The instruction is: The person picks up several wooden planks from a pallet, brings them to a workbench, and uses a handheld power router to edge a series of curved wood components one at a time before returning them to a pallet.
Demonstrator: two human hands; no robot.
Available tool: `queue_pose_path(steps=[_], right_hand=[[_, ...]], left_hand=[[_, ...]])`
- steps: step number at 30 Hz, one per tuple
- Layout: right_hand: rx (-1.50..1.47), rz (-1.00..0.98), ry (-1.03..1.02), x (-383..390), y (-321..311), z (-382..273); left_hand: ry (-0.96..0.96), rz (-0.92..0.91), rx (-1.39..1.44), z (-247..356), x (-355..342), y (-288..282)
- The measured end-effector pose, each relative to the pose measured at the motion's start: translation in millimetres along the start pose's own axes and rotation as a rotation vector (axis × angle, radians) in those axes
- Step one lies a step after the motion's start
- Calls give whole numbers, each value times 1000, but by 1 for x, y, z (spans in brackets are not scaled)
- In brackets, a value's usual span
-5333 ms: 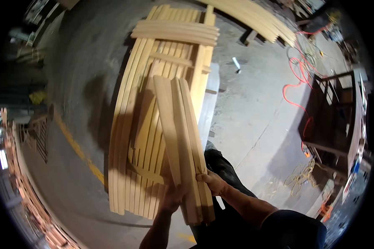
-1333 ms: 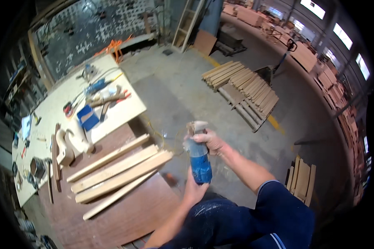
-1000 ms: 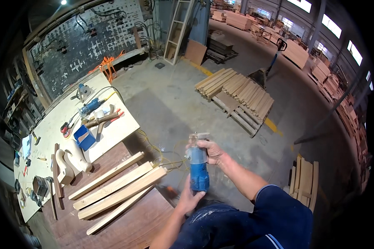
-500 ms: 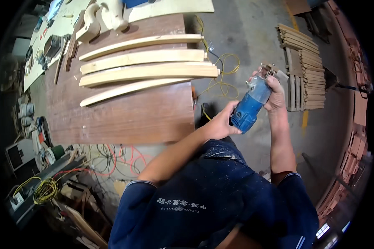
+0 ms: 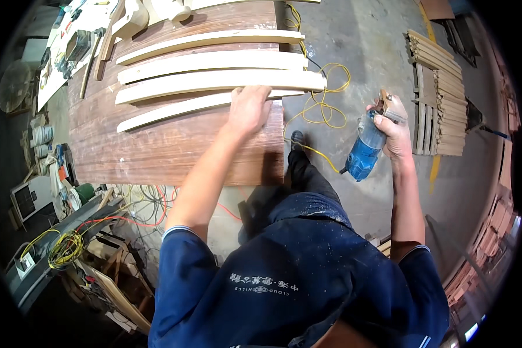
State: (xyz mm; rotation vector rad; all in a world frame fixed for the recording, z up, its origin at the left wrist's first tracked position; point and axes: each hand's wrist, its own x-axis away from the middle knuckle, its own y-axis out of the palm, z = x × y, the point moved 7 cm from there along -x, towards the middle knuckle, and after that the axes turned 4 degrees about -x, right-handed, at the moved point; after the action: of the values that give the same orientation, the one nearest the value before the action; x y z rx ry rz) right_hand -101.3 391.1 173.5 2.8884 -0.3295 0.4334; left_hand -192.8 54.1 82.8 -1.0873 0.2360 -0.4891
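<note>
In my right hand [image 5: 395, 130] is a blue electric trim router [image 5: 365, 148], held by its upper end near the metal base, its body slanting down and left over the floor. My left hand [image 5: 250, 110] reaches over the workbench, fingers closed over the nearest curved wooden strip [image 5: 180, 113] close to its right end. The fingertips come up to the edge of another curved strip [image 5: 174, 86] just beyond. Two more pale curved strips [image 5: 185, 67] lie farther back, side by side.
The brown workbench [image 5: 185, 156] carries the strips. A yellow cord [image 5: 325, 110] loops on the floor to its right. Stacked wooden pieces [image 5: 449, 110] stand farther right. Cables and a coiled yellow cord [image 5: 66, 249] lie at lower left. Shaped wooden parts [image 5: 132, 20] sit at the back.
My left hand has let go of the router and moved left onto the nearest strip. The router, now in my right hand alone, has shifted slightly right.
</note>
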Motion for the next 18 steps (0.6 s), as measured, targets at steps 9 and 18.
queue_pose_path(steps=[9,18], right_hand=[[426,-8,133,15,2,18],[791,-262,160,8,54,50]], left_hand=[[-92,-39,-327,-43,-1,15],[36,-210,-433,-29,69,35]])
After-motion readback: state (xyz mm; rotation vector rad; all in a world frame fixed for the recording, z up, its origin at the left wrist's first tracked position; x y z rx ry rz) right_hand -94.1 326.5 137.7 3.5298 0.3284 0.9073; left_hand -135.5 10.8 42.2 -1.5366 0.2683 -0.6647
